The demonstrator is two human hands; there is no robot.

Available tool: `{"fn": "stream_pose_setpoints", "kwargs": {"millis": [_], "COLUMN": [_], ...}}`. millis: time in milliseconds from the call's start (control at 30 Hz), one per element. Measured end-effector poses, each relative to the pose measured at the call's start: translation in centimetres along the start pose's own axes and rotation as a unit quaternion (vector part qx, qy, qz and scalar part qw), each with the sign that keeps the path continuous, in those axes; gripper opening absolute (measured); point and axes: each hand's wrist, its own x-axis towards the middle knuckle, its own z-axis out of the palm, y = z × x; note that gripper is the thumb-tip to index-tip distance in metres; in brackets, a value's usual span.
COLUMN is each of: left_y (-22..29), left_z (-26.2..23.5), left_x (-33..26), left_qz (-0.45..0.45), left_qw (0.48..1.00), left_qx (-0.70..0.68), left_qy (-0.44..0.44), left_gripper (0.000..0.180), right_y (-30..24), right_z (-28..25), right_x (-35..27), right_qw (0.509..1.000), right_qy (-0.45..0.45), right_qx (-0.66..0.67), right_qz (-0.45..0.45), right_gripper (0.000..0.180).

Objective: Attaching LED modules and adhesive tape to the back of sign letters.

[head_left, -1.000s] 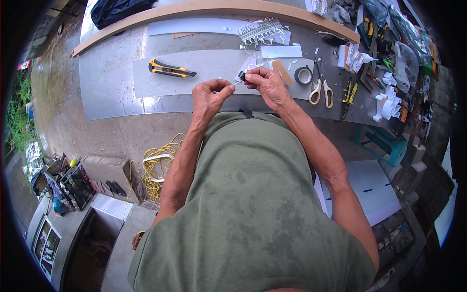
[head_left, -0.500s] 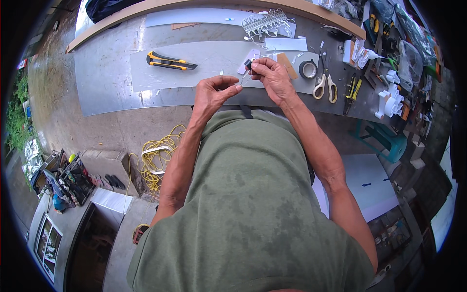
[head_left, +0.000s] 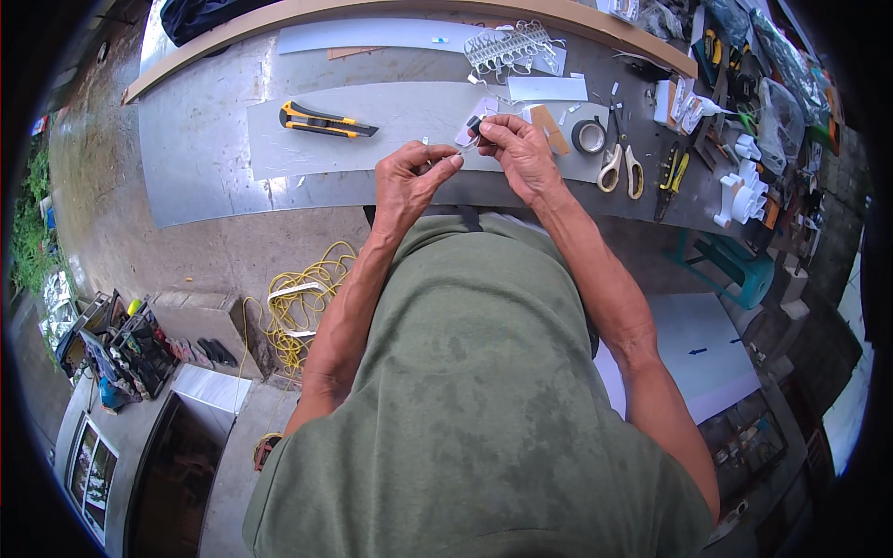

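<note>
Over the near edge of a grey metal sheet (head_left: 353, 158) both my hands meet, close together. Thumb and fingertips of my left hand (head_left: 407, 181) are pinched on a thin white wire (head_left: 468, 149). My right hand (head_left: 526, 160) grips a small black piece (head_left: 476, 125), perhaps a little roll or cap; its kind is unclear. The wire runs between the two hands, and its ends are partly hidden by fingers. Just behind the right hand lie a pale lilac piece (head_left: 476, 113) and a brown strip (head_left: 551, 128).
A yellow-and-black utility knife (head_left: 326, 121) lies left on the sheet. A tape roll (head_left: 589, 136), scissors (head_left: 611, 172) and a yellow-handled tool (head_left: 672, 175) are to the right. Behind sits a bundle of white wired modules (head_left: 507, 48). A long wooden bar (head_left: 372, 9) spans the back.
Both hands keep nearly the same grip and place. My left fingertips have shifted slightly up along the wire, and the whole view has moved a little.
</note>
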Motion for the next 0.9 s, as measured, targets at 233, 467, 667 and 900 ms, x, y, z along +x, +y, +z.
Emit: {"fn": "stream_pose_setpoints", "kwargs": {"millis": [233, 467, 667, 900], "left_y": [0.5, 0.8, 0.5, 0.5], "left_z": [-0.6, -0.3, 0.0, -0.2], "left_x": [0.0, -0.5, -1.2, -1.3], "left_qz": [-0.145, -0.159, -0.147, -0.173], "left_qw": [0.981, 0.978, 0.983, 0.979], "left_qx": [-0.129, -0.138, -0.113, -0.108], "left_qy": [0.014, 0.006, -0.010, -0.027], "left_gripper": [0.024, 0.026, 0.024, 0.022], "right_y": [-1.0, -0.6, 0.1, 0.5], "right_z": [1.5, 2.5, 2.2, 2.2], "right_x": [-2.6, -4.8, -4.0, -3.8], "right_qw": [0.968, 0.996, 0.994, 0.991], "right_qy": [0.098, 0.021, 0.035, 0.039], "right_qx": [-0.217, -0.049, -0.032, -0.025], "right_qz": [-0.083, 0.065, 0.101, 0.125], "right_gripper": [0.017, 0.019, 0.017, 0.015]}}
